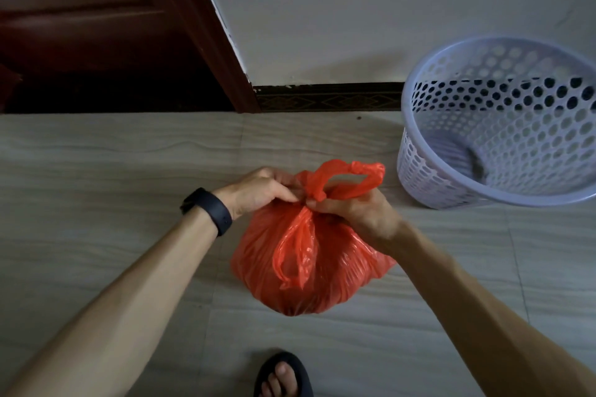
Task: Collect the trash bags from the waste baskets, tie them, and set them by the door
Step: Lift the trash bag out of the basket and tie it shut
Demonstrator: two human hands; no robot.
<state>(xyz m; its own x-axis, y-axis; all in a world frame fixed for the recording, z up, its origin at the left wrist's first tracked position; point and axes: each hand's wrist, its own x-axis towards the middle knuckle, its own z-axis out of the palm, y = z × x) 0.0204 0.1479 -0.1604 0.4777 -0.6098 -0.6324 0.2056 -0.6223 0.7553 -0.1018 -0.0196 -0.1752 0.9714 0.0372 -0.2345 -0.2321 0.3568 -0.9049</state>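
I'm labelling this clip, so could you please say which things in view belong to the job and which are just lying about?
Job: bag, gripped at its neck by left hand and right hand; basket; door.
Lying about: wristband, sandal, skirting.

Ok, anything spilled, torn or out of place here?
Nothing stands out. The left hand and right hand hold the red bag, which looks intact; no spill on the floor; the basket stands by the wall.
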